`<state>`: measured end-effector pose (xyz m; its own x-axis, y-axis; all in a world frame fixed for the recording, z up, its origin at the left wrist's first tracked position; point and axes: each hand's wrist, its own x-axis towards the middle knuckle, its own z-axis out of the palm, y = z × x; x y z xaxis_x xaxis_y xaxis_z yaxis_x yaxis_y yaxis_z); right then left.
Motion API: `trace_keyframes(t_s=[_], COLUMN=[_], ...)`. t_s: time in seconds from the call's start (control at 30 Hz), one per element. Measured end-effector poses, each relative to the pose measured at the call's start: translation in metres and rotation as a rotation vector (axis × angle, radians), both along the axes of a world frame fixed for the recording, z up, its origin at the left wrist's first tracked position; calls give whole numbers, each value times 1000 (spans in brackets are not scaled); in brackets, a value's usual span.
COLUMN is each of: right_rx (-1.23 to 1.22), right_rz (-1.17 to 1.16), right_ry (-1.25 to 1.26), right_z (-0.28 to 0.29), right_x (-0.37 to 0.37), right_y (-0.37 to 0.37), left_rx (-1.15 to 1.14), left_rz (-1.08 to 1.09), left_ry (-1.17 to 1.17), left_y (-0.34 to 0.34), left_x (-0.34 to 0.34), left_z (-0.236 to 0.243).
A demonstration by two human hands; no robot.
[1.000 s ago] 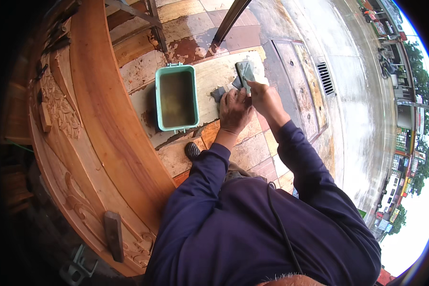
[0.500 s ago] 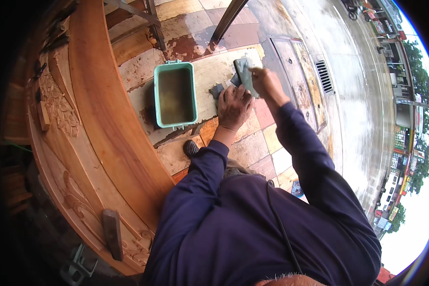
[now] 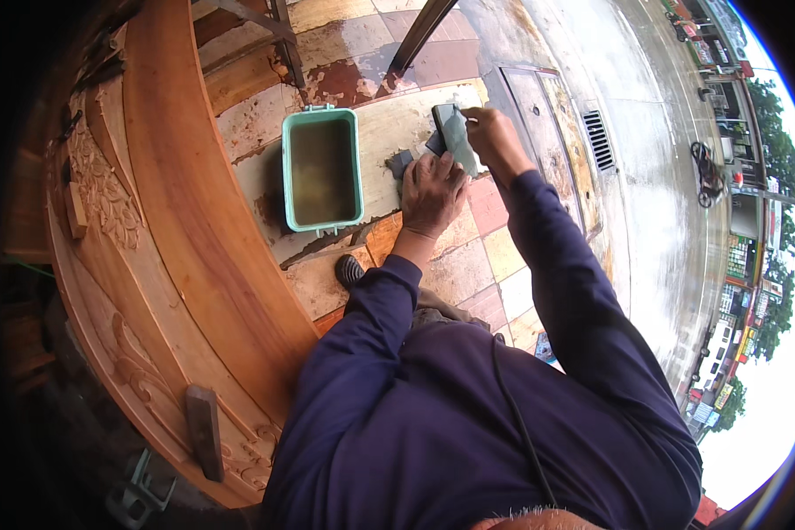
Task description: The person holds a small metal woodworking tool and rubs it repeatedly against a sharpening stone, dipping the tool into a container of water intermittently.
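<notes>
A long flat sharpening stone (image 3: 458, 141), grey-green and wet-looking on top with a dark side, lies on a worn pale board (image 3: 380, 132). My left hand (image 3: 433, 190) is at its near left end, fingers curled against the edge and holding it. Above the stone's far right part, my right hand (image 3: 495, 140) is closed in a pinch. Whatever sits between those fingertips is too small to make out. Small dark grey blocks (image 3: 400, 162) lie just left of the stone. Left of them stands a green plastic tub (image 3: 359, 168) of murky water.
Along my left runs a large wooden panel (image 3: 172, 177) with carved scrolls, a wood block (image 3: 204, 431) on it. Metal legs (image 3: 420, 40) stand beyond the board. Patchwork tiles (image 3: 455, 265) lie below; a drain grate (image 3: 598, 140) and wet road are at right, with a motorcycle (image 3: 705, 174).
My right hand has shifted a little farther away along the stone. The left hand stays at the stone's near end. A motorcycle has come into view on the road.
</notes>
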<state>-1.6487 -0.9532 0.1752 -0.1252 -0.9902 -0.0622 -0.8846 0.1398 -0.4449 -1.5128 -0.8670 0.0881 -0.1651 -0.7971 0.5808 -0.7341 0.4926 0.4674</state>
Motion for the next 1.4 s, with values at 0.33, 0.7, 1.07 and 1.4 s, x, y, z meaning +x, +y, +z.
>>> trace_keyframes(t_s=[0.33, 0.7, 1.07, 1.4], right_rx=[-4, 53, 76, 1], right_rz=[20, -17, 2, 32], right_ry=[5, -16, -18, 0], right_z=[7, -8, -9, -7], right_x=[6, 4, 19, 9], right_y=[2, 25, 41, 21], left_rx=[-4, 8, -37, 2], left_rz=[-9, -19, 60, 15], left_ry=[1, 11, -15, -1], left_y=[-2, 3, 1, -1], left_x=[2, 2, 7, 5], left_z=[1, 0, -3, 1])
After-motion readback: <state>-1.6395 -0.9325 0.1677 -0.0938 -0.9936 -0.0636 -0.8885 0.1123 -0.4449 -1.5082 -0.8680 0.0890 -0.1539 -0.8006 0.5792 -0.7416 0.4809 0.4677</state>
